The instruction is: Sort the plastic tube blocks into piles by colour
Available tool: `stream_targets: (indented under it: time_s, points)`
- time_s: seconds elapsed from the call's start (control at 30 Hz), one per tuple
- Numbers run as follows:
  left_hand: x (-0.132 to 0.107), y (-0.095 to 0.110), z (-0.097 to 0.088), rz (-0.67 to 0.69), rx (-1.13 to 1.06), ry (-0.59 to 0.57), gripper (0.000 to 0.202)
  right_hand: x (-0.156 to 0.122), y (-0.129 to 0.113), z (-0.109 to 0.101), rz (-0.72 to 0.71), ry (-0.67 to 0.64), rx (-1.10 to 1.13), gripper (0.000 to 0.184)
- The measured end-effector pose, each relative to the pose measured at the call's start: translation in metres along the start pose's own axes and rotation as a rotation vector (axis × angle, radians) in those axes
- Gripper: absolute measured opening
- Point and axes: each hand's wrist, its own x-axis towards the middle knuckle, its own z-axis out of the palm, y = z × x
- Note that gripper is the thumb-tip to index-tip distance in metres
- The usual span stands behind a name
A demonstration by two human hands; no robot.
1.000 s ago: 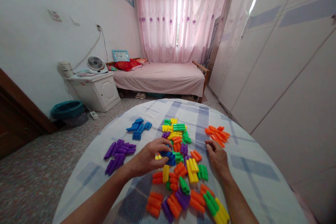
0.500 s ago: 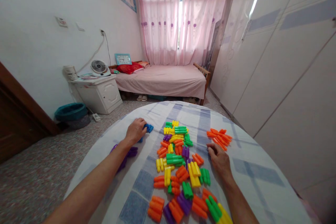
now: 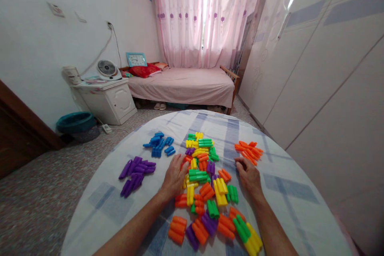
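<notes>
Left hand [image 3: 175, 176] now off blue pieces [image 3: 156, 152]

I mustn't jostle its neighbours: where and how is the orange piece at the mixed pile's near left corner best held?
Likely pinch the orange piece across its far and near sides, coming from above and the left: it lies flat, ridged roughly left to right, with tablecloth leftward and a purple piece close on the right.

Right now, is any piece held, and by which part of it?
The right hand seems empty. The left hand is at the mixed pile; whether it grips a piece cannot be told.
</notes>
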Motion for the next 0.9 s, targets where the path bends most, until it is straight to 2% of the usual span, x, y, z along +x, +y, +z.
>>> stream_targets:
  time_s: [0.1,0.23,0.33,0.47,0.57,0.73,0.9]
  points:
    - [-0.003,0.013,0.015,-0.036,-0.115,0.011,0.045,-0.001,0.000,0.000,0.001,0.002,0.009,0.031]
    - [0.002,0.020,0.009,-0.006,-0.248,-0.025,0.044,-0.002,-0.001,0.000,0.002,0.005,0.013,0.032]
    - [0.010,0.005,-0.003,-0.031,-0.181,0.003,0.042,-0.002,-0.002,-0.001,0.009,-0.001,0.004,0.032]
    - [0.022,-0.019,-0.009,-0.076,-0.043,0.127,0.044,-0.001,-0.003,-0.001,0.023,-0.006,-0.017,0.033]
    - [0.024,-0.023,-0.009,-0.076,-0.044,0.159,0.041,-0.001,-0.003,0.000,0.019,-0.002,-0.009,0.032]
    - [0.018,-0.012,-0.013,0.016,-0.189,0.112,0.034,-0.002,0.000,0.001,0.009,0.014,0.005,0.032]
    - [0.016,-0.006,-0.017,0.044,-0.181,0.001,0.033,-0.001,0.002,0.002,0.008,0.014,-0.005,0.032]
